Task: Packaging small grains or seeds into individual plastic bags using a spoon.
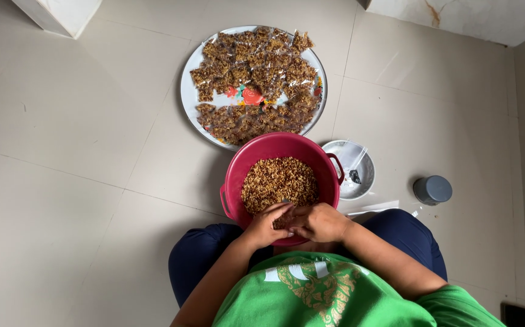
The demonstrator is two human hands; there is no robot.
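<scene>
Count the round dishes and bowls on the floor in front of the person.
3: a large tray of small filled packets farthest away, a red bowl of brown mix at the hands, and a small metal bowl just right of it.

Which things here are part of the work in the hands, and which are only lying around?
In use: left hand, right hand, red bowl of brown mix, tray of filled packets.
Lying about: small metal dish, grey cup.

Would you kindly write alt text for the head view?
Both hands, left hand and right hand, meet over a red basin of brown crumbly mix. Beyond it lies a round tray of small clear packets on the tiled floor.
</scene>
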